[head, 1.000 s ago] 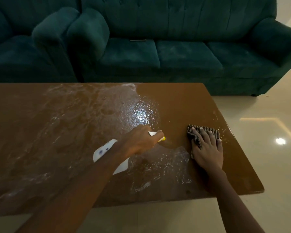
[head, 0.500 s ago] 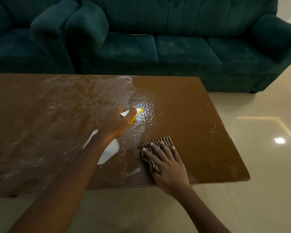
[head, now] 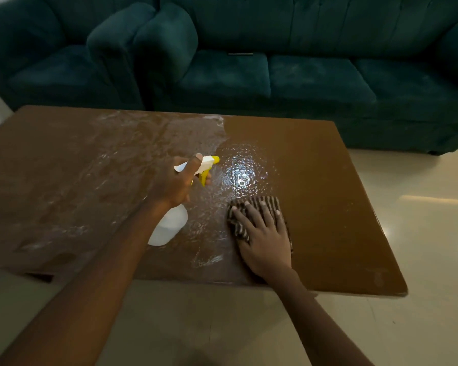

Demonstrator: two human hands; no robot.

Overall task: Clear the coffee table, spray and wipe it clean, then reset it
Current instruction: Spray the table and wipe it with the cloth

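Observation:
The brown coffee table (head: 328,202) fills the middle of the view; its left and centre are wet and streaked, its right part looks dry. My left hand (head: 179,180) grips a white spray bottle (head: 169,227) by its neck, the yellow nozzle pointing right over a shiny wet patch (head: 242,175). My right hand (head: 265,239) lies flat, fingers spread, pressing a striped cloth (head: 251,207) onto the tabletop near the front edge, just right of the bottle.
A dark green sofa (head: 288,75) runs behind the table, with a matching armchair (head: 50,67) at the left. A thin dark object (head: 240,53) lies on a sofa seat. Pale glossy floor (head: 421,233) surrounds the table to the right and front.
My right hand slid the cloth from the table's right end leftward to the wet area. My left hand raised the bottle, which now points at the shiny patch. The view shifted left.

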